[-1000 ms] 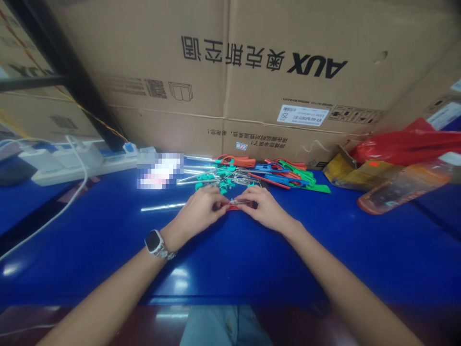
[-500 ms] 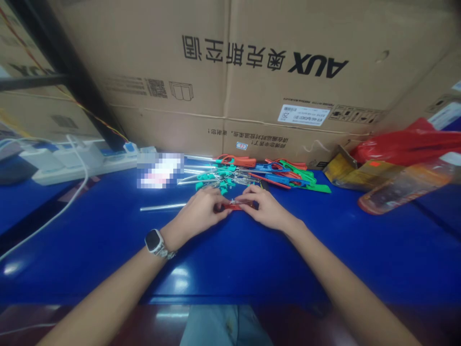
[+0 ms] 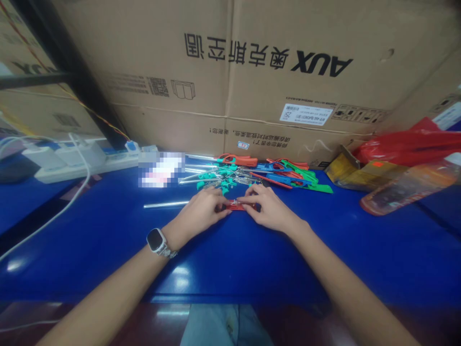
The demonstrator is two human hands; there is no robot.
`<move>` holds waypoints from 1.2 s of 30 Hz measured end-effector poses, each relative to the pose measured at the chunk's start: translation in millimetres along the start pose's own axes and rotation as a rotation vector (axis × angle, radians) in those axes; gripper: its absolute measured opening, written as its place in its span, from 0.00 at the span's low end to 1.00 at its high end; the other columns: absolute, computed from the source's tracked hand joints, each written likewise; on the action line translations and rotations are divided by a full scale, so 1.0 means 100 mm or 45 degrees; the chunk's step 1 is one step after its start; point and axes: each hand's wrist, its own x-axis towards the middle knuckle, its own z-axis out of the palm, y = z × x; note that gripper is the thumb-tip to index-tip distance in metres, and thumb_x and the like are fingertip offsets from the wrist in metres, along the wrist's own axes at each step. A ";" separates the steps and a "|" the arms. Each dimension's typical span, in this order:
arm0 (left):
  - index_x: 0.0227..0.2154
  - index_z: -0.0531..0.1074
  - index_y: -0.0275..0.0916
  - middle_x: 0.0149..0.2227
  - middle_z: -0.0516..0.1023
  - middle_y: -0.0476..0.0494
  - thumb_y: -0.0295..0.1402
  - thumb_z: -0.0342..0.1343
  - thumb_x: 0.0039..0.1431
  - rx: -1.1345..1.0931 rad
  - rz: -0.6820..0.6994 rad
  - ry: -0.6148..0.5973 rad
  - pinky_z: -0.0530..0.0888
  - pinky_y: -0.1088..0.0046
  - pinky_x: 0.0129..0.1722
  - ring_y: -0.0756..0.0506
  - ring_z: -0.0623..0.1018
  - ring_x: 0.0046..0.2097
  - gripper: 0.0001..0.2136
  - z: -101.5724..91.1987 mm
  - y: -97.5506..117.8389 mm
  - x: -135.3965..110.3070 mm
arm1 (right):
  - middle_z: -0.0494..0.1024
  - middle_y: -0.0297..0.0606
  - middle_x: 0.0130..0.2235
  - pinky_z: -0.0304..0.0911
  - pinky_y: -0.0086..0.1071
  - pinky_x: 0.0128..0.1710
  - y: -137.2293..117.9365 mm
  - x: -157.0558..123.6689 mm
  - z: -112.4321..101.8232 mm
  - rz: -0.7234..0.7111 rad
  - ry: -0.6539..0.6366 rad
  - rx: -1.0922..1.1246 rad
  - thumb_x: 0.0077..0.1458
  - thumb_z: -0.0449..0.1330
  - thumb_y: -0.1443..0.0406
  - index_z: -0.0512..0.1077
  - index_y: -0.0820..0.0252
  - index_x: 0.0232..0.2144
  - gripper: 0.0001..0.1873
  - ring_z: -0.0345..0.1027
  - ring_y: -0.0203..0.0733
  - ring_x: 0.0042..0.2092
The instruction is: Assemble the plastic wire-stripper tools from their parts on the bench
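Observation:
Both my hands meet at the middle of the blue table, closed on a red plastic handle point(image 3: 236, 205). My left hand point(image 3: 204, 207) pinches its left end between thumb and fingers. My right hand point(image 3: 265, 205) grips the right end, fingertips pressed on its top. Small pale parts show in the handle between the fingertips, too small to name. A thin metal rod point(image 3: 165, 204) sticks out to the left from behind my left hand; whether it joins the handle is hidden. Just beyond the hands lies a pile of teal plastic pieces point(image 3: 207, 178) and thin metal parts.
Blue, green and orange plastic handles point(image 3: 320, 187) lie behind my right hand. A phone-like blurred bright patch point(image 3: 162, 169) and a white power strip point(image 3: 90, 166) are at left. At right are an opened yellow box point(image 3: 360, 173), a bottle point(image 3: 406, 187) and a red bag point(image 3: 410, 142). A large carton point(image 3: 252, 91) stands behind.
The view has shifted slightly. My right fingertips have moved a little on the red handle, so more of its middle shows. Both hands keep their hold.

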 end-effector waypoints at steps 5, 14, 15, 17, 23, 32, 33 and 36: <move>0.37 0.79 0.41 0.32 0.73 0.45 0.35 0.57 0.63 -0.023 0.010 0.000 0.68 0.68 0.38 0.44 0.72 0.38 0.07 0.00 0.00 -0.01 | 0.73 0.42 0.44 0.60 0.43 0.47 0.00 -0.01 -0.01 0.014 -0.025 -0.020 0.63 0.57 0.64 0.79 0.51 0.48 0.14 0.66 0.45 0.45; 0.52 0.76 0.42 0.40 0.70 0.40 0.37 0.50 0.69 0.171 0.144 0.027 0.66 0.64 0.43 0.41 0.69 0.44 0.15 0.00 0.10 -0.02 | 0.73 0.41 0.44 0.58 0.42 0.48 -0.01 -0.01 0.00 0.010 -0.042 -0.046 0.65 0.56 0.63 0.79 0.47 0.46 0.14 0.65 0.45 0.46; 0.51 0.76 0.42 0.40 0.70 0.40 0.37 0.49 0.69 0.192 0.141 0.016 0.66 0.64 0.43 0.41 0.69 0.44 0.15 0.01 0.11 -0.02 | 0.73 0.40 0.44 0.58 0.42 0.48 -0.01 -0.01 0.00 0.012 -0.039 -0.042 0.65 0.56 0.63 0.79 0.47 0.46 0.14 0.65 0.45 0.46; 0.51 0.76 0.42 0.40 0.70 0.40 0.37 0.49 0.69 0.199 0.142 0.012 0.66 0.63 0.43 0.40 0.69 0.44 0.15 0.02 0.12 -0.02 | 0.73 0.40 0.44 0.58 0.42 0.48 -0.01 -0.01 0.00 0.014 -0.036 -0.035 0.65 0.56 0.63 0.79 0.47 0.47 0.13 0.66 0.45 0.46; 0.50 0.73 0.38 0.42 0.72 0.40 0.37 0.48 0.68 0.060 -0.005 0.276 0.69 0.61 0.47 0.40 0.70 0.45 0.15 -0.13 -0.08 0.00 | 0.73 0.41 0.45 0.58 0.41 0.45 0.00 -0.01 0.00 0.044 -0.047 -0.028 0.64 0.57 0.63 0.78 0.49 0.49 0.14 0.67 0.44 0.44; 0.41 0.77 0.39 0.41 0.77 0.42 0.27 0.54 0.47 -0.056 -0.250 0.074 0.73 0.62 0.42 0.40 0.74 0.44 0.16 -0.30 -0.52 -0.14 | 0.74 0.42 0.46 0.59 0.44 0.48 -0.03 0.00 0.01 0.082 0.004 0.024 0.60 0.59 0.64 0.76 0.53 0.52 0.17 0.68 0.47 0.47; 0.41 0.77 0.40 0.41 0.77 0.42 0.27 0.55 0.47 -0.058 -0.252 0.050 0.73 0.61 0.42 0.40 0.74 0.44 0.17 -0.30 -0.52 -0.15 | 0.74 0.42 0.46 0.59 0.44 0.48 -0.04 0.00 0.00 0.083 0.022 0.036 0.60 0.60 0.64 0.75 0.53 0.52 0.17 0.68 0.47 0.47; 0.41 0.78 0.41 0.40 0.78 0.43 0.27 0.56 0.46 -0.050 -0.264 -0.012 0.73 0.61 0.44 0.40 0.75 0.43 0.16 -0.30 -0.51 -0.15 | 0.76 0.41 0.45 0.60 0.43 0.47 -0.07 0.04 0.01 0.104 0.080 0.070 0.60 0.60 0.63 0.76 0.53 0.49 0.15 0.69 0.46 0.46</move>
